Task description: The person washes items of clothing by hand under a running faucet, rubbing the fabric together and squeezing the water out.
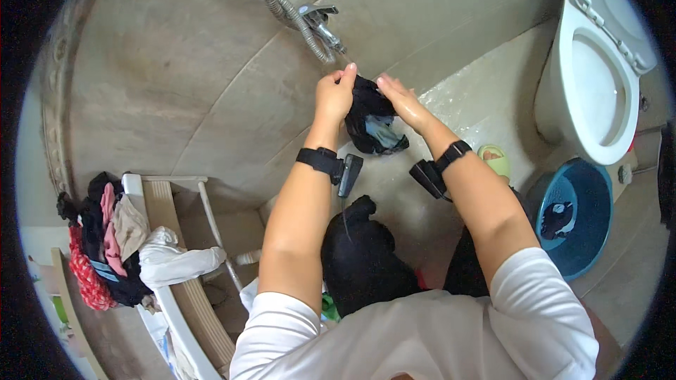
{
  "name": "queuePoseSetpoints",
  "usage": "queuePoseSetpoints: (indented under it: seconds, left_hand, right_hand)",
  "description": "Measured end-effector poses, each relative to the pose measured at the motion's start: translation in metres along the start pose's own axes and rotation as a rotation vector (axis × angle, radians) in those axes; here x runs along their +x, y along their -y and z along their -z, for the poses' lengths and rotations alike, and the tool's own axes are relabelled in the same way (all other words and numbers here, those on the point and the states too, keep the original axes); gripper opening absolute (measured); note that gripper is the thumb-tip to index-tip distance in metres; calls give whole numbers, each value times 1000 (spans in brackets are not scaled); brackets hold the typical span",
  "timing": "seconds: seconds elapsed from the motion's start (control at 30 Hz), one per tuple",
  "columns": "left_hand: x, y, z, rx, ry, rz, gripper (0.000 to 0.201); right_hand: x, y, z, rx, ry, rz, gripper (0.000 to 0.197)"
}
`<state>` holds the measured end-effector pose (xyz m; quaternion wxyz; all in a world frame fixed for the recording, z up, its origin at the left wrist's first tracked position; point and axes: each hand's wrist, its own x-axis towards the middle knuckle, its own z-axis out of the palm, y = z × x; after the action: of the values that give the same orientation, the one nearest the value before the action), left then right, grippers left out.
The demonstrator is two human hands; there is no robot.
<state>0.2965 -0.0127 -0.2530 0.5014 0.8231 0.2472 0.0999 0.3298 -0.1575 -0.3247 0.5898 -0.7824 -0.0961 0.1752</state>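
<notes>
Going by a clock face set in the middle of my view, a messy pile of clothes [98, 239] sits between eight and nine o'clock. Next to it, at eight, a white cloth [176, 259] hangs over a white and tan stand [197, 302].

The silver tap [320, 22] is at twelve, with its mouth just above my hands. My left hand [334, 97] is there too, closed, with the thumb sticking up, and it pinches the top edge of the black cloth [362, 109]. The cloth hangs down at one o'clock, bunched up, with a pale blue patch [382, 134] near the bottom. My right hand [403, 100], between one and two, has its fingers nearly straight along the cloth's other side. I can't tell if it pinches or just touches.

I think wet cloth could be slippery, so my left pinch should be firm. My right hand could pull gently toward three, to open the folds under the tap.

The floor [465, 91] looks wet, so a green slipper [498, 163] at three should stay flat. Past three, a blue tub [598, 211] holds a small dark cloth [556, 218].
</notes>
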Motion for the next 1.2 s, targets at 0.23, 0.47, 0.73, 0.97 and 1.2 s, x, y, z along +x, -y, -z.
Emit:
queuePoseSetpoints:
  seconds: [0.23,0.47,0.73,0.97,1.2]
  left_hand:
    - [-2,13,-12,-858,49,311,46]
    - [24,74,-20,-1244,138,405,27]
    - [17,51,-35,-785,84,478,20]
    - [19,25,-25,-1111,246,339,24]
    - [19,55,-18,-1644,455,168,32]
  right_hand:
    - [35,9,11,679,212,-155,41]
    - [-3,64,-42,-164,-51,592,24]
    - [59,55,-33,-256,-54,141,39]
    - [81,35,-15,-99,17,259,37]
    - [10,92,-58,-385,-36,560,25]
